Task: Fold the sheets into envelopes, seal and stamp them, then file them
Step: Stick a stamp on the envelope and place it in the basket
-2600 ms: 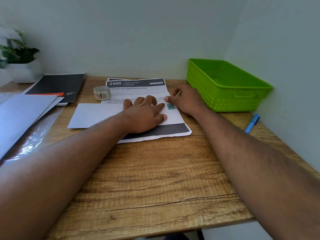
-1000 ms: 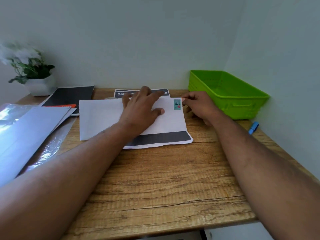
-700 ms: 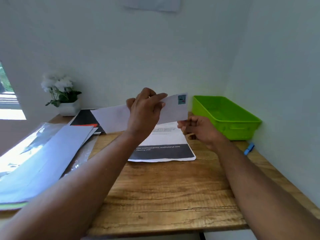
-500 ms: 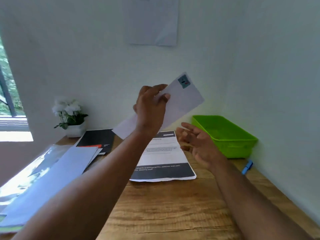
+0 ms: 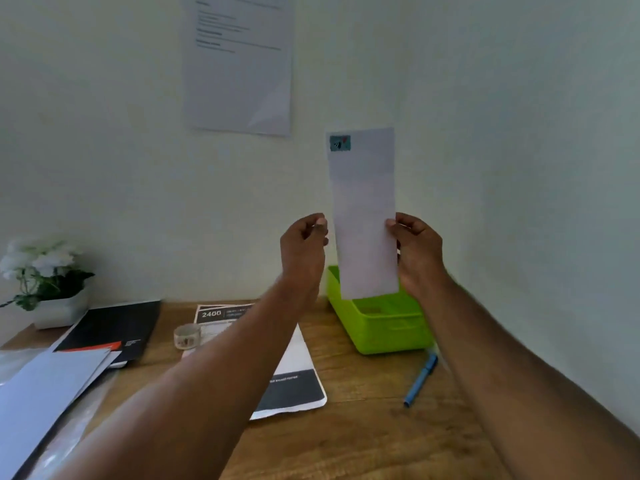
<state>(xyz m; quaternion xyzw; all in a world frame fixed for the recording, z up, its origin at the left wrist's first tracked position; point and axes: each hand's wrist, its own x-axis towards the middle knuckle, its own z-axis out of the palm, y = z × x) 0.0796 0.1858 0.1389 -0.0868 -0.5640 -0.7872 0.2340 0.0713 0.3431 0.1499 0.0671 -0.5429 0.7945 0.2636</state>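
Two hands are raised above the bench, and only one plainly holds anything. The right hand (image 5: 417,251) pinches the right edge of a long white folded-paper envelope (image 5: 363,216), thumb on the near face. The left hand (image 5: 304,247) is just beside the envelope's left edge with its fingers curled; whether they touch the paper cannot be told. The envelope stands upright on its short end, with a small teal stamp (image 5: 340,143) in its top left corner, well above both grips. Its lower end hangs over the bright green plastic basket (image 5: 381,330) by the right wall; nothing shows on the visible part of the basket's floor. On the wooden bench (image 5: 363,438), a blue pen (image 5: 420,381) lies in front of the basket, and a printed sheet with a black band (image 5: 298,386) lies under the left forearm. A small roll of tape (image 5: 187,336) sits left of that sheet. A black folder (image 5: 114,327), pale papers (image 5: 45,386) and a white pot of white flowers (image 5: 45,278) are further left.
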